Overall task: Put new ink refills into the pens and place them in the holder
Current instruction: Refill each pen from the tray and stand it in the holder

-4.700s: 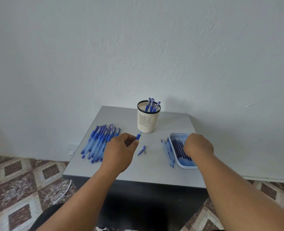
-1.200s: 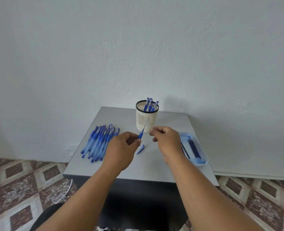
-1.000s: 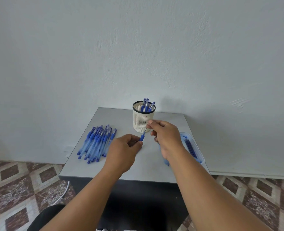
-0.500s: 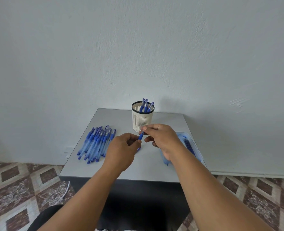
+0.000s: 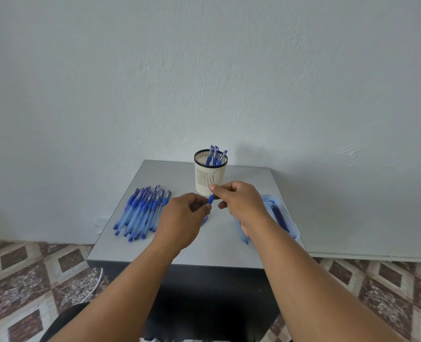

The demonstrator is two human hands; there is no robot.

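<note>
My left hand [image 5: 183, 218] grips a blue pen [image 5: 210, 199] by its barrel, and only the blue grip end shows past my fingers. My right hand [image 5: 241, 201] pinches the top of that same pen with thumb and forefinger, just in front of the holder. The cream mesh pen holder [image 5: 210, 177] with a black rim stands at the table's back middle and has three blue pens [image 5: 215, 155] in it. A pile of several blue pens [image 5: 142, 209] lies on the left of the table. A clear tray of dark blue refills [image 5: 279, 215] sits to the right.
The small grey table [image 5: 199, 248] stands against a white wall. A blue pen cap [image 5: 204, 219] lies partly hidden under my left hand. Loose clear barrels [image 5: 242, 236] lie beside the tray. A white cable [image 5: 94, 287] lies on the patterned tile floor at left.
My right hand has come from the refill tray to the pen in my left hand and now pinches its tip end. The loose cap on the table stayed put.
</note>
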